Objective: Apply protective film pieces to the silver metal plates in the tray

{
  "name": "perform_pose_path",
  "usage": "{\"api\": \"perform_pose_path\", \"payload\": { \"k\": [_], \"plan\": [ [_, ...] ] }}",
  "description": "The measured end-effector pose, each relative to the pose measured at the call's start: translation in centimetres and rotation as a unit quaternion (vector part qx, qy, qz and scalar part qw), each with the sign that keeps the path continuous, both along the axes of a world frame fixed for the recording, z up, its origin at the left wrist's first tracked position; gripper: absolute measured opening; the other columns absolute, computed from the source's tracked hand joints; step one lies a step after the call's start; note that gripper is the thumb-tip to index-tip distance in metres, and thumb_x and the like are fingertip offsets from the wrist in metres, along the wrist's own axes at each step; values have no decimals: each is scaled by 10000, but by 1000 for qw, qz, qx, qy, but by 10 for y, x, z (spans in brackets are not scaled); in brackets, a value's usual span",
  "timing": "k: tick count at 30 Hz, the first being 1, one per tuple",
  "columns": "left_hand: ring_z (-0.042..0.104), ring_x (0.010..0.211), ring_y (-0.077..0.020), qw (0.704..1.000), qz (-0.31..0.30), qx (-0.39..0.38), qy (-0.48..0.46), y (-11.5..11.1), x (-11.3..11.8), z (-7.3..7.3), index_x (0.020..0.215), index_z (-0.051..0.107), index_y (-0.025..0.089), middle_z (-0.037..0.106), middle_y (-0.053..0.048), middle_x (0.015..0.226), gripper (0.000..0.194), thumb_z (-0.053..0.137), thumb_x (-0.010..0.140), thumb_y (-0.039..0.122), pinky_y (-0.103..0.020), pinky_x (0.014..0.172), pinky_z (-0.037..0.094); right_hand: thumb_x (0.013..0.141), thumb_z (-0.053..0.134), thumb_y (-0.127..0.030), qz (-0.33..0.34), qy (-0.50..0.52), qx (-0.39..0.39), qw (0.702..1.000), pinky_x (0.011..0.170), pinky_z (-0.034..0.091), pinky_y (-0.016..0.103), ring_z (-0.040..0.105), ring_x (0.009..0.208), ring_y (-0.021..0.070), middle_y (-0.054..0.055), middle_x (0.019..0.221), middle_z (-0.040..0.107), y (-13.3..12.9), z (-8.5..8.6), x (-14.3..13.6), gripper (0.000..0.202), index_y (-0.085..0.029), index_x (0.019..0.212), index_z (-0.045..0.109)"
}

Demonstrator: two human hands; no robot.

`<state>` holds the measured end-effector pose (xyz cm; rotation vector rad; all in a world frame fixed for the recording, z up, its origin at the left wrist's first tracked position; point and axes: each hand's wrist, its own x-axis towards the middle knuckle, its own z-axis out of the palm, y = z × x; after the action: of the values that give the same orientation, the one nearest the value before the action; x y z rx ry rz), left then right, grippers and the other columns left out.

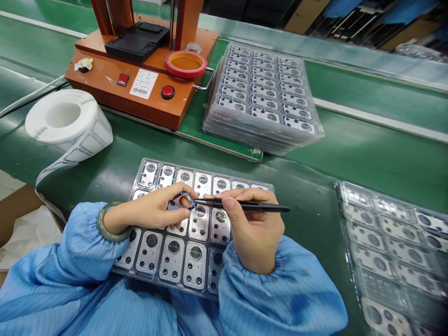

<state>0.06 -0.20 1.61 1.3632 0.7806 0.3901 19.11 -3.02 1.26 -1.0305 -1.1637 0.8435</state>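
My left hand [157, 207] pinches a small rectangular metal plate [174, 204] with a dark blue edge and a round hole. In my right hand [255, 224] is a pair of black tweezers [261, 206], its tips meeting the plate's right edge. Whether the tips grip anything there is too small to tell. Below both hands lies a clear plastic tray [206, 291] holding rows of similar silver plates, each with a large round opening and small dark holes. My hands and sleeves cover part of the tray.
An orange press [140, 105] with a red tape roll [186, 64] on it stands at the back left. A roll of white stickers [66, 116] sits at left. Stacked filled trays [262, 93] rise behind; another tray [395, 247] lies at right on the green bench [304, 205].
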Motion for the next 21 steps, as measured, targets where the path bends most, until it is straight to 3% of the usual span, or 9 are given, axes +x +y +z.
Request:
{"api": "perform_pose_path", "payload": {
  "k": [15, 21],
  "plan": [
    [576, 606, -72, 1000, -1, 13, 4, 0, 0, -2, 1130, 432, 234, 480, 17, 888, 267, 521, 882, 276, -240, 598, 503, 795, 695, -180, 1, -6, -9, 1000, 649, 574, 315, 690, 693, 171, -26, 753, 669, 0, -4, 0, 193, -254, 846, 524],
    [576, 605, -72, 1000, -5, 15, 8, 0, -1, -2, 1132, 424, 237, 483, 18, 889, 267, 517, 885, 279, -237, 588, 505, 792, 698, -174, -9, -14, 6, 1000, 623, 570, 267, 693, 671, 148, -37, 734, 673, 2, -1, -1, 185, -245, 821, 530]
  ]
}}
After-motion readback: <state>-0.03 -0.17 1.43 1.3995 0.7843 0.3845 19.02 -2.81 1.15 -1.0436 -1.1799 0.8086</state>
